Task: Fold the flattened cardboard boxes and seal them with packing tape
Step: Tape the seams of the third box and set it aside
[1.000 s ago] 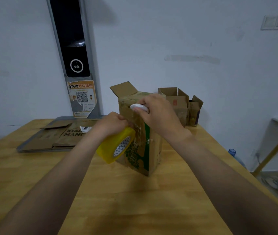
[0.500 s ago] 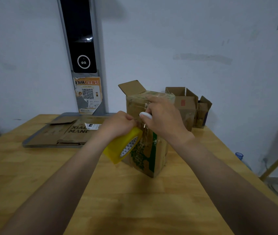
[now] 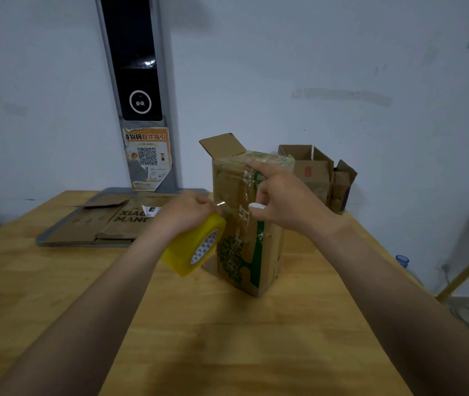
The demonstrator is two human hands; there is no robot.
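Now the cardboard box (image 3: 244, 224) stands upright on the bench (image 3: 227, 338), between the two hands. The left hand (image 3: 187, 212) has its fingers curled round the yellow tape roll (image 3: 196, 247), which sits just beside the box's left face. The right hand (image 3: 287, 201) grips a small white object (image 3: 257, 206) in curled fingers, its index finger straight and touching the box near the top. Flattened cardboard (image 3: 107, 221) lies well left of the left fingers. Folded boxes (image 3: 316, 172) stand behind the right ones.
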